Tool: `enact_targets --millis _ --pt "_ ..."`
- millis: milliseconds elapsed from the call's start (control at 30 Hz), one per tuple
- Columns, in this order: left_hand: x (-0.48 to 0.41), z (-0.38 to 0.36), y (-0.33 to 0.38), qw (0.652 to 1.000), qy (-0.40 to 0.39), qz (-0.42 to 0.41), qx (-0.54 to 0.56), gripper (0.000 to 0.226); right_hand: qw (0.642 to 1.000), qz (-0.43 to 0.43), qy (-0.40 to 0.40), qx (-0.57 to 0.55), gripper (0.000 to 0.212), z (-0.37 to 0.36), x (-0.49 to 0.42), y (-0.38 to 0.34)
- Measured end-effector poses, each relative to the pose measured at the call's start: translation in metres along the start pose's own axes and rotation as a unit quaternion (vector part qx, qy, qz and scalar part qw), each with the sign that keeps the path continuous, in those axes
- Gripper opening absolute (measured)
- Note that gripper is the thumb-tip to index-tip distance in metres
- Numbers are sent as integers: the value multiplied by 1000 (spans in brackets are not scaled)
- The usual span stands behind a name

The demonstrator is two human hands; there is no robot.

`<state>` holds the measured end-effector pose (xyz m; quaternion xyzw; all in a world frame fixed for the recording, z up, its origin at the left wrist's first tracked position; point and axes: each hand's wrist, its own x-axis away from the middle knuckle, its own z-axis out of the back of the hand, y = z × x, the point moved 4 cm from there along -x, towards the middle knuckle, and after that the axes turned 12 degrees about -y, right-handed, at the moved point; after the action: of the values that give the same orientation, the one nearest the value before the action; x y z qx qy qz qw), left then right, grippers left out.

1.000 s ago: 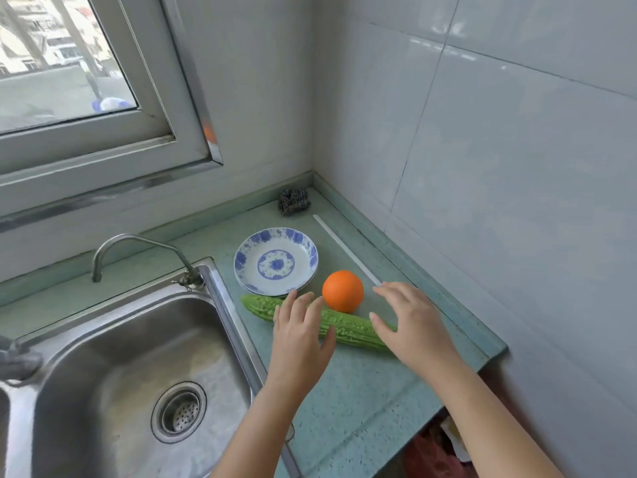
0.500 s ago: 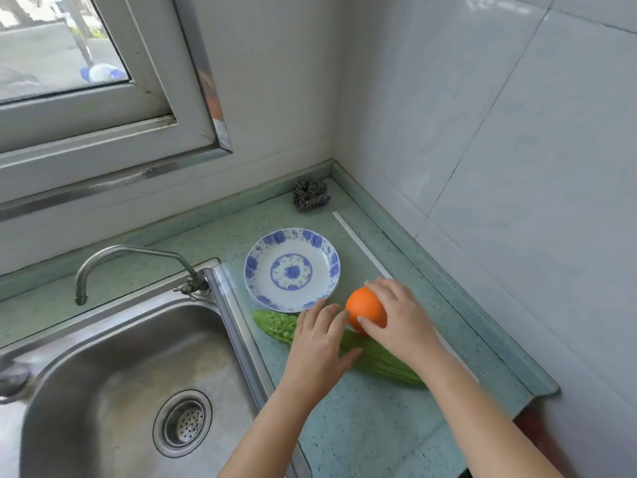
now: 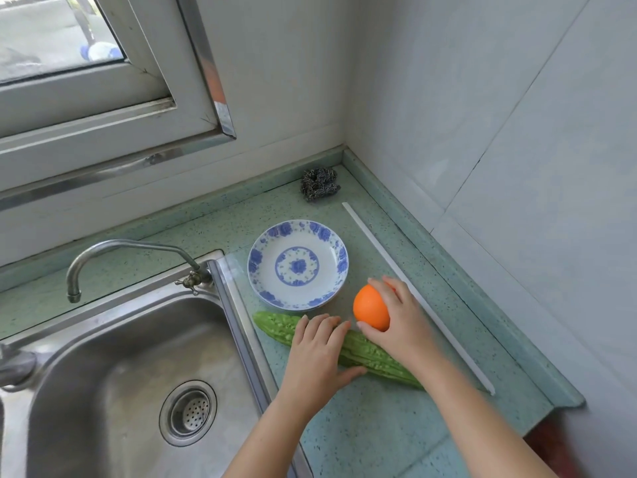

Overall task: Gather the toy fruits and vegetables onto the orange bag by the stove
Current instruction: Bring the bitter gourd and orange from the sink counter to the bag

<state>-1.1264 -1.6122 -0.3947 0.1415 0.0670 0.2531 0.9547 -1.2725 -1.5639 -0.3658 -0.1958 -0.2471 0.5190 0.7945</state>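
Head view looks down at a speckled green tabletop [image 3: 396, 436] in a tiled corner, with a steel sink [image 3: 113, 391] and its tap [image 3: 113, 250] to the left. My right hand [image 3: 400, 319] is wrapped around the orange [image 3: 370, 307], fingers over its top and far side, thumb under its near side, so that grip is closed on the fruit; whether the orange is touching the tabletop or just off it I cannot tell. My left hand [image 3: 317, 357] lies over the middle of the bitter gourd [image 3: 365, 353], fingers spread across its bumpy skin and thumb stretched along its near edge; it covers the gourd loosely, and I cannot tell whether it truly holds it. The gourd lies flat and slanted, one end near the sink rim, the other running under my right forearm. Just beyond it sits a blue-and-white plate [image 3: 298, 265], close beside the orange. A dark metal scrubber [image 3: 319, 183] rests in the far corner, and a thin white strip [image 3: 413, 294] runs along the right side. The orange bag is not in sight.
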Motion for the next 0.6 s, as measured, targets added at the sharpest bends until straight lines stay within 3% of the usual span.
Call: enact_targets --millis 133,600 --pt "5 -4 -1 1000 14 -10 -10 76 1000 9 21 -4 67 -3 4 2" --pt "5 3 0 998 11 54 7 73 996 34 56 -57 66 14 19 -4"
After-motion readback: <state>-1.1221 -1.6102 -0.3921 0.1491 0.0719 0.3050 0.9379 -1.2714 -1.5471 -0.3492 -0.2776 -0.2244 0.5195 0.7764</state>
